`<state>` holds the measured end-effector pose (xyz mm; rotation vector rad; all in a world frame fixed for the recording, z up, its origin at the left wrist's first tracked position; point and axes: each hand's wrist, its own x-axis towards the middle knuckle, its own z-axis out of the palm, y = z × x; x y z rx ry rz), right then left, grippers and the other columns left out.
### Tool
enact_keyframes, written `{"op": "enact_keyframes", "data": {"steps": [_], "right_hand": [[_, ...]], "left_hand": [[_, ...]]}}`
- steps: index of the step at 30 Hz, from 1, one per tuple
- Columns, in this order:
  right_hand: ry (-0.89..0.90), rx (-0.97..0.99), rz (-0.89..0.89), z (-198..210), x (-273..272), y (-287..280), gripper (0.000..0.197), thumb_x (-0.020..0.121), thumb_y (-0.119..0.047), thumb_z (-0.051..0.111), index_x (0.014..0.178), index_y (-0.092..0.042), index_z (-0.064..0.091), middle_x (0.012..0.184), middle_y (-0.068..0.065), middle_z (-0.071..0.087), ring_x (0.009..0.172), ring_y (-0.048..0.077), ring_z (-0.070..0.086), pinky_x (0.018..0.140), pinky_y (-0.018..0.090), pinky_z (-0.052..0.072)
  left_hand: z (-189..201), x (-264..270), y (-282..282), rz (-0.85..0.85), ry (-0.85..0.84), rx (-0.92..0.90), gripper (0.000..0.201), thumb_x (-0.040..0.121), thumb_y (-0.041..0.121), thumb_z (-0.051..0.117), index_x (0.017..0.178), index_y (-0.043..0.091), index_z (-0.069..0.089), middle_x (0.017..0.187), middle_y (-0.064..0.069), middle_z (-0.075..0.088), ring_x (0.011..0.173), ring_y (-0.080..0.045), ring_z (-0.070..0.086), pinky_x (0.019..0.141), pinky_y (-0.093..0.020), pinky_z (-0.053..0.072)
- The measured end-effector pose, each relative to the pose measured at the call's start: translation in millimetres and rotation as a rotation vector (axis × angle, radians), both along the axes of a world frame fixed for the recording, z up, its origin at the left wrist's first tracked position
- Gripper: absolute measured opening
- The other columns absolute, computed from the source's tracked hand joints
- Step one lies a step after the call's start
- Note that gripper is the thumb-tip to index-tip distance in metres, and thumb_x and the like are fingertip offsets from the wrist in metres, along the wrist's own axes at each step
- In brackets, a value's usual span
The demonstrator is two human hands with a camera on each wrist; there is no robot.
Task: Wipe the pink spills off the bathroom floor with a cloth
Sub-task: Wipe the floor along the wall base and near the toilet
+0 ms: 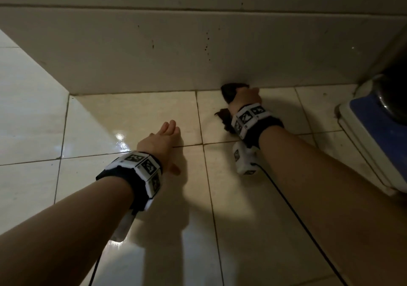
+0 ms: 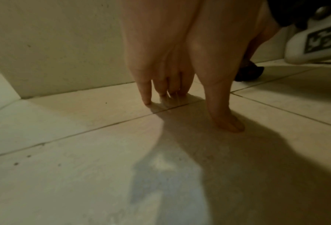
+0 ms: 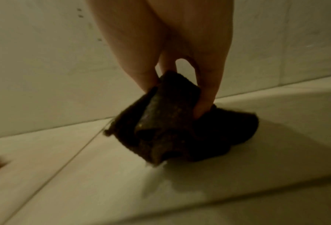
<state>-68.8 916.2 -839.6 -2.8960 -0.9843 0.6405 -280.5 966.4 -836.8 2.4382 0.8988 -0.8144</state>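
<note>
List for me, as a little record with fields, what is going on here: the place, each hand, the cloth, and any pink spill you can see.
Place: tiled floor meeting a tiled wall
Left hand: fingers straight, fingertips braced on the floor, holding nothing
Right hand: grips the cloth at the foot of the wall
Cloth: dark, bunched, pressed on the floor
Pink spill: none plainly visible in this dim light
Beside the right arm: a white and blue object, partly out of view
</note>
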Motion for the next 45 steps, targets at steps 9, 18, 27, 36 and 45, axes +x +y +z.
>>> {"op": "enact_keyframes", "data": {"steps": [9, 18, 27, 36, 45], "right_hand": [[0.249, 0.279, 0.167, 9.0, -52.1, -32.9, 0.041, 0.089, -0.008, 0.053, 0.128, -0.022, 0.056, 0.124, 0.004, 0.048, 0.114, 0.023, 0.050, 0.090, 0.020, 0.038], [0.049, 0.039, -0.161, 3.2, 87.0, -58.5, 0.060, 0.095, -0.050, 0.042, 0.144, -0.016, 0.035, 0.154, 0.017, 0.017, 0.131, 0.038, 0.035, 0.108, 0.037, 0.033], [0.095, 0.183, 0.507, -8.3, -55.1, -54.3, 0.040, 0.094, -0.023, 0.053, 0.134, -0.019, 0.046, 0.127, 0.011, 0.046, 0.114, 0.028, 0.049, 0.097, 0.040, 0.044], [0.038, 0.114, 0.224, 0.4, -20.2, -16.6, 0.068, 0.090, -0.017, 0.056, 0.149, -0.023, 0.022, 0.148, 0.015, 0.018, 0.125, 0.032, 0.040, 0.108, 0.037, 0.036], [0.099, -0.026, 0.928, -0.6, -138.3, -76.0, 0.064, 0.092, -0.016, 0.053, 0.148, -0.024, 0.022, 0.149, 0.010, 0.019, 0.135, 0.031, 0.024, 0.109, 0.039, 0.033]], "left_hand": [[-12.8, -0.4, 1.5, -0.033, -0.038, -0.006, 0.112, 0.073, 0.037, 0.078, 0.152, 0.019, 0.000, 0.157, 0.003, -0.018, 0.145, -0.012, -0.010, 0.118, -0.033, 0.009], [-14.4, -1.0, 2.0, -0.008, -0.062, -0.027, 0.113, 0.072, 0.036, 0.078, 0.152, 0.020, -0.001, 0.157, 0.005, -0.018, 0.145, -0.009, -0.011, 0.118, -0.031, 0.006], [-16.2, -4.1, -1.2, 0.043, -0.100, -0.022, 0.117, 0.070, 0.036, 0.081, 0.151, 0.020, -0.001, 0.158, 0.004, -0.015, 0.146, -0.015, -0.001, 0.117, -0.034, 0.015], [-21.1, -15.0, 0.2, 0.162, -0.047, 0.044, 0.131, 0.065, 0.055, 0.076, 0.148, 0.004, -0.011, 0.155, -0.013, -0.023, 0.145, -0.026, -0.015, 0.119, -0.037, 0.009], [-5.4, -24.9, 23.8, -0.107, 0.173, 0.063, 0.140, 0.061, 0.051, 0.082, 0.147, 0.008, -0.021, 0.152, -0.010, -0.030, 0.145, -0.022, -0.015, 0.117, -0.034, 0.020]]}}
